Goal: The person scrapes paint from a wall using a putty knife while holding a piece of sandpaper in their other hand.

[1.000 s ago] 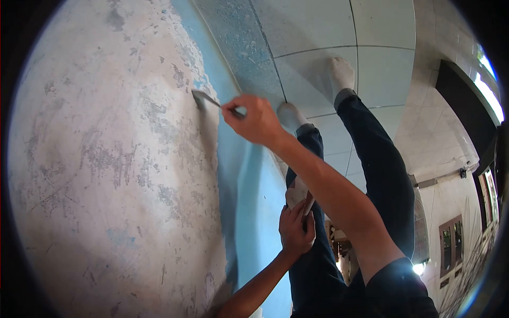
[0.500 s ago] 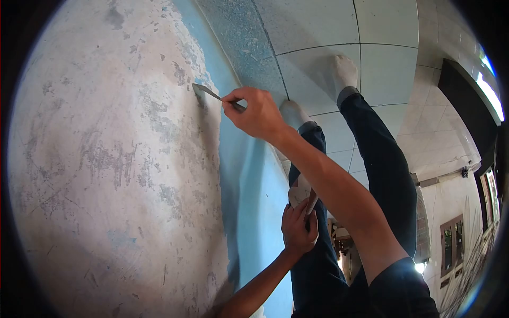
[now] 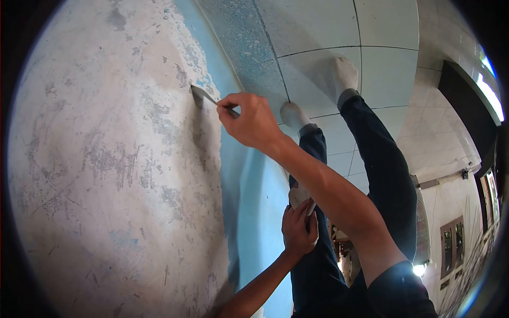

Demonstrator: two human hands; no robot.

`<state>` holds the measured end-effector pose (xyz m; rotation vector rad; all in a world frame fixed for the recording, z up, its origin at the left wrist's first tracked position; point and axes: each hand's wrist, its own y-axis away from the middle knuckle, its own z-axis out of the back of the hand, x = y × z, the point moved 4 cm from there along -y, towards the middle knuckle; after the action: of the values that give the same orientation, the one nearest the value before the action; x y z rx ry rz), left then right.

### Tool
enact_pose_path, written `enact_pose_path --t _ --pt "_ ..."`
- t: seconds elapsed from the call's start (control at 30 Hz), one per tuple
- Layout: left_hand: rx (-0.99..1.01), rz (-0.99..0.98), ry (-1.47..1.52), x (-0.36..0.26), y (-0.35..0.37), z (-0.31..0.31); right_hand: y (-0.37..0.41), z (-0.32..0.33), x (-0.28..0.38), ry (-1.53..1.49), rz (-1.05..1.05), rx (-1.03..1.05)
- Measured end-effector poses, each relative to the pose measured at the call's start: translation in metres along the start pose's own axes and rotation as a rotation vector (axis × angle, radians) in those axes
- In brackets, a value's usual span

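1. Right hand (image 3: 249, 119) has shifted slightly toward the wall, pinching a putty knife (image 3: 203, 94), blade at the patchy, flaking wall (image 3: 106, 159); contact unconfirmed.
2. Left hand (image 3: 300, 230), apart from the right, grips a partly hidden tool (image 3: 310, 207).
3. Blue paint (image 3: 262, 183) borders the stripped surface.
4. Beyond: dusty floor tiles (image 3: 318, 26), bare feet, louvred wooden window frame (image 3: 452, 244).
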<state>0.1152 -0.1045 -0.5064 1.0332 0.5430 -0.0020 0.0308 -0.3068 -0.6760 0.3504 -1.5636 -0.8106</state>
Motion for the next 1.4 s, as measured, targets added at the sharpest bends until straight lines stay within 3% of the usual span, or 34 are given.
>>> enact_pose_path --t 0.1,0.2,0.43,0.53,0.57,0.67,0.97,1.27,1.4 --pt "0.043 0.026 0.021 0.002 0.005 -0.002 -0.025 0.000 -0.005 -0.002 -0.134 0.010" --pt "-0.003 0.019 0.008 0.002 0.001 -0.003 -0.022 0.004 -0.001 -0.005 -0.067 0.036" --pt "0.000 0.055 0.031 -0.002 0.000 0.000 -0.011 0.015 0.005 -0.045 -0.162 0.095" --pt "0.049 0.011 -0.005 0.001 0.000 -0.001 0.000 0.007 0.016 -0.009 -0.011 -0.029" --pt "0.038 -0.008 -0.018 0.002 -0.002 -0.002 0.005 0.003 0.014 -0.006 -0.120 0.040" --pt "0.021 -0.007 -0.044 0.006 0.005 -0.001 -0.007 0.003 0.015 -0.022 -0.149 0.061" --pt "0.030 -0.021 -0.065 0.004 0.009 -0.002 -0.025 -0.005 0.018 0.178 -0.065 0.061" --pt "0.007 -0.003 -0.057 -0.003 0.001 0.000 -0.031 0.009 0.035 0.102 -0.226 0.197" --pt "0.044 0.040 -0.017 0.004 0.001 -0.005 -0.030 0.004 0.032 0.169 -0.074 0.114"
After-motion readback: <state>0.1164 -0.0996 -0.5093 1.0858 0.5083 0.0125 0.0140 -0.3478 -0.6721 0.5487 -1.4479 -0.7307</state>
